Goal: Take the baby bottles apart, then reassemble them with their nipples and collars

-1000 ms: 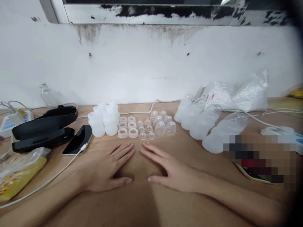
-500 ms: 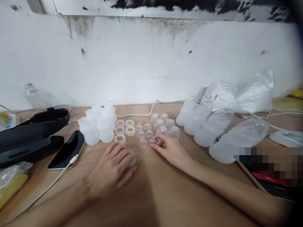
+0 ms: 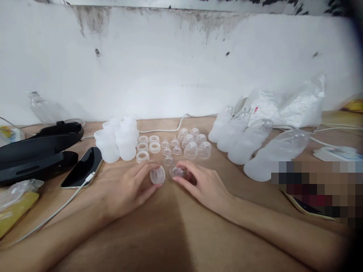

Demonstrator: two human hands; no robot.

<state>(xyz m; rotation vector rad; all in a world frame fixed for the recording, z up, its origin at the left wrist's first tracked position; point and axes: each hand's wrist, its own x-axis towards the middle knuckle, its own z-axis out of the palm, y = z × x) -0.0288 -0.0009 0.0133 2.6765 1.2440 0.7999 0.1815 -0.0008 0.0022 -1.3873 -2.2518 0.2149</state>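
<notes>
Ring and nipple were held near the clear caps.
The left hand gripped the ring in its fingers, the right hand the nipple, both in front of the caps.

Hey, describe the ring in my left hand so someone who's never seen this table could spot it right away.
On the brown table, find your left hand, just on the near side of two short columns of pale rings. Pinched between its thumb and fingertips is a round translucent ring. Unlike the other five, which lie flat, this one is held and tilted up.
</notes>
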